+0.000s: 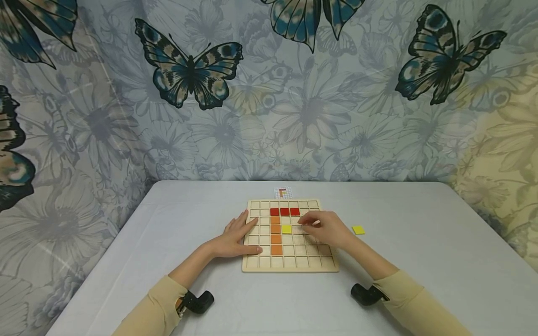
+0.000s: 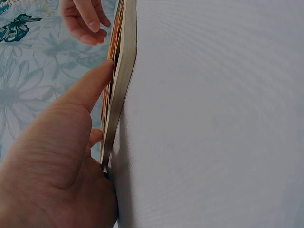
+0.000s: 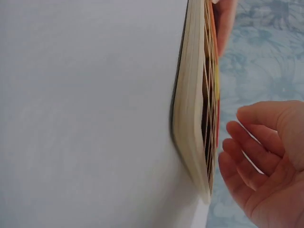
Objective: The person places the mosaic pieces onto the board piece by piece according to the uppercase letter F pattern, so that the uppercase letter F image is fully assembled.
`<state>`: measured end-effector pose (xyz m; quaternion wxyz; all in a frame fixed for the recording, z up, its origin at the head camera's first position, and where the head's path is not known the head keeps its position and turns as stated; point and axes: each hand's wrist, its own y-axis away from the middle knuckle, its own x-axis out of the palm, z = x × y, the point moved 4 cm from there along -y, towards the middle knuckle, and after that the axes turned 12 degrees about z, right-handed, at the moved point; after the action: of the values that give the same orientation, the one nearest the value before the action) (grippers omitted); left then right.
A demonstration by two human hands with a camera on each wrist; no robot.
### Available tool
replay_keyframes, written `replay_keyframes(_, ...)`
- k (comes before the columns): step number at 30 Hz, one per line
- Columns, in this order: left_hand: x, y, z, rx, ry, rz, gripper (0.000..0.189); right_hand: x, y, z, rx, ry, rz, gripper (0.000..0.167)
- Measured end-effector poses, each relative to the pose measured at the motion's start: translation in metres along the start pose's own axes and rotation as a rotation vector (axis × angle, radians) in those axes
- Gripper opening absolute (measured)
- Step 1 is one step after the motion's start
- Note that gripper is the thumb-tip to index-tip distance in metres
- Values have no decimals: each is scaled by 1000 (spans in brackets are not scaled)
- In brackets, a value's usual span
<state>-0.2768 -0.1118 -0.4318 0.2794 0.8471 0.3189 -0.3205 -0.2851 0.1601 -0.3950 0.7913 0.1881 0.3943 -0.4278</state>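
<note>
A pale wooden grid board point(image 1: 290, 269) lies on the table. In its cells sit three red tiles point(image 1: 284, 212) in a row, a column of several orange tiles point(image 1: 275, 229) below the leftmost red one, and one yellow tile point(image 1: 286, 229). My left hand point(image 1: 231, 239) rests on the board's left side with its fingers spread and its thumb near the lower left cells. Over the board's right half hovers my right hand point(image 1: 323, 227), fingers loosely bent. The right wrist view shows that hand point(image 3: 270, 161) above the board with nothing between thumb and fingertips.
A loose yellow tile point(image 1: 358, 230) lies on the white table point(image 1: 403, 205) to the right of the board. Behind the board's far edge is a small card point(image 1: 283, 192) printed with a coloured grid pattern. A butterfly-patterned wall point(image 1: 260, 126) stands behind the table.
</note>
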Motion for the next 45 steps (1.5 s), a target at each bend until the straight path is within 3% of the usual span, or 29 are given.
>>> replay_keyframes(14, -1, 1, -1, 0, 8, 4, 93, -37, 43, -37, 133, 64, -87, 7)
replay_keyframes(23, 0, 1, -2, 6, 13, 4, 94, -52, 67, -57, 186, 131, -107, 17)
replay_keyframes(32, 0, 1, -1, 0, 16, 3, 95, -54, 75, -64, 225, 119, -33, 27)
replay_keyframes(45, 0, 1, -2, -4, 14, 1, 93, -50, 70, -58, 202, 78, -32, 27)
